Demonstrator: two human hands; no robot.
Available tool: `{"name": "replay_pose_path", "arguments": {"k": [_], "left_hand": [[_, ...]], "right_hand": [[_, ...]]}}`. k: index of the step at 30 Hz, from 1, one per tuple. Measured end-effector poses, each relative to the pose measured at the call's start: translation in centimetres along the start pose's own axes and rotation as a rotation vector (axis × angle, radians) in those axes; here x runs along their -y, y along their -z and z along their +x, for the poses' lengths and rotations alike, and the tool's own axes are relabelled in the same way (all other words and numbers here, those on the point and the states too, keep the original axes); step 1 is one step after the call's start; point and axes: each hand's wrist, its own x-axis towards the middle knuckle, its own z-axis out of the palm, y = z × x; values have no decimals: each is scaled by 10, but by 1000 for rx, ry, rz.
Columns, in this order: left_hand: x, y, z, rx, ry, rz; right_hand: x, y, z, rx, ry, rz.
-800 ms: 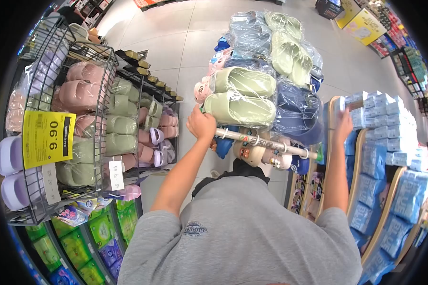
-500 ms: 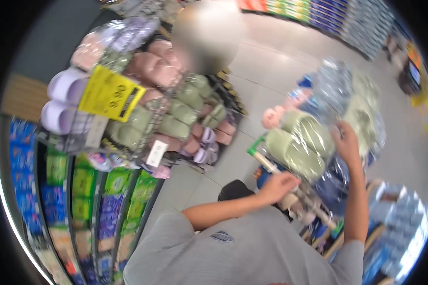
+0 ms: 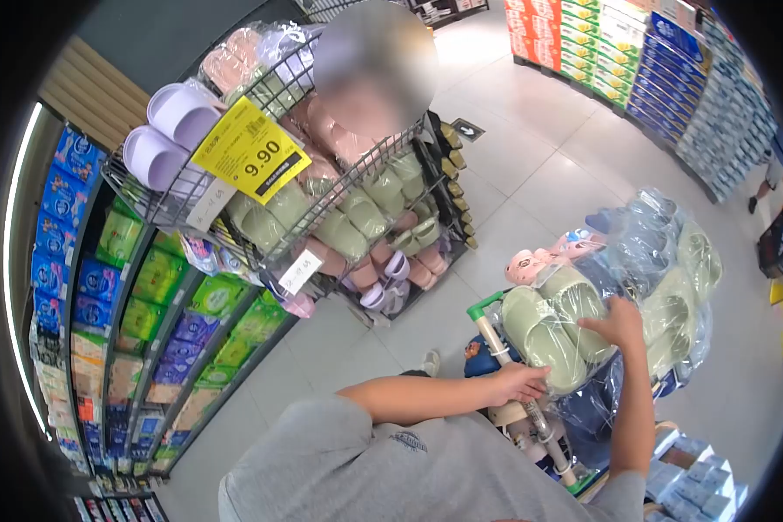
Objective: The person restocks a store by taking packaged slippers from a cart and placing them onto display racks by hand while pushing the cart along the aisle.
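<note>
Bagged green slippers are already piled by the half-curled left hand (grip cannot be told) and open right hand; lilac slides remain racked leftward.

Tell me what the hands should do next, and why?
Perhaps gently steady the nearest bagged green slippers with two hands: the left hand is by their near end and the right hand by their right edge, so they might be held evenly.
</note>
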Motion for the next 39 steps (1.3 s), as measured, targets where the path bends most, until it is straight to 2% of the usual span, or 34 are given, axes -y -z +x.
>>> {"name": "replay_pose_path", "arguments": {"k": [7, 9, 10, 15, 17, 21, 23, 24, 25, 26, 27, 28, 30, 32, 34, 36, 38, 39], "left_hand": [[0, 8, 8, 90, 61, -91], [0, 8, 2, 154, 68, -139], [-1, 8, -2, 212, 58, -170], [-18, 1, -28, 325, 15, -232], [-32, -2, -42, 363, -12, -238], [-58, -2, -71, 431, -107, -137], [-75, 5, -89, 447, -158, -101], [-86, 12, -101, 373, -228, -5], [-96, 21, -110, 297, -299, 88], [-104, 34, -115, 298, -307, 91], [-111, 48, -117, 252, -453, 83], [-119, 64, -121, 204, -597, 75], [-141, 103, -136, 140, -688, 124], [-161, 142, -150, -34, -739, 154], [-181, 178, -168, -156, -780, 149], [-197, 217, -176, -233, -895, 109], [-218, 248, -192, -293, -894, -66], [-227, 262, -195, -389, -974, -80]], "right_hand": [[-7, 7, 3, 220, -125, 215], [-15, 7, -3, 74, -106, 400], [-15, 15, -3, 123, -101, 440], [-6, 49, -19, 41, 18, 407], [5, 65, -24, -122, 117, 380], [53, 115, -37, -69, -34, 439], [59, 121, -37, -172, 105, 499], [71, 129, -37, -91, 57, 659], [83, 131, -33, -102, 64, 657], [95, 130, -27, -131, 170, 794], [107, 129, -21, -156, 277, 930], [121, 125, -11, -158, 280, 930], [154, 111, 17, -108, 427, 942], [205, 100, 40, -92, 381, 1015], [249, 94, 67, -101, 443, 1006], [285, 86, 101, -141, 512, 958], [325, 74, 133, -80, 567, 1111], [342, 66, 151, -36, 544, 1179]]}}
